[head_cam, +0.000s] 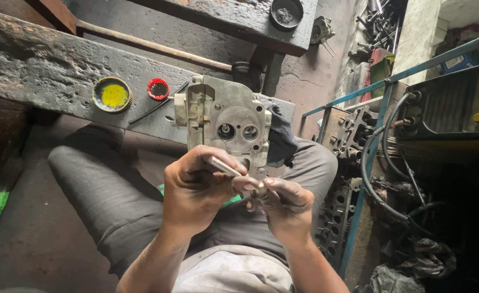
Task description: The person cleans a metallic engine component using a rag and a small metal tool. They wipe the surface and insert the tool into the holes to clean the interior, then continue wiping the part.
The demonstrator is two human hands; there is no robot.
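Valve (234, 172), dull grey metal, held above the lap: stem toward ten o'clock in the closed left hand (193, 190), head toward four o'clock pinched by the right hand (283, 203), before a cylinder head (228, 122).

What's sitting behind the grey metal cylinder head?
Behind the grey metal cylinder head a dark cloth shows at its right edge, with the worn bench beam beyond. Anything directly behind it is covered.

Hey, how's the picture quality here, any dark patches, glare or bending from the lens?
Head view: soft daylight falls on the grey metal cylinder head and both hands, left hand and right hand, sharp enough; the lower right corner around the black hoses sinks into shadow; the blue metal rail bows, a wide-lens distortion; no strong glare.
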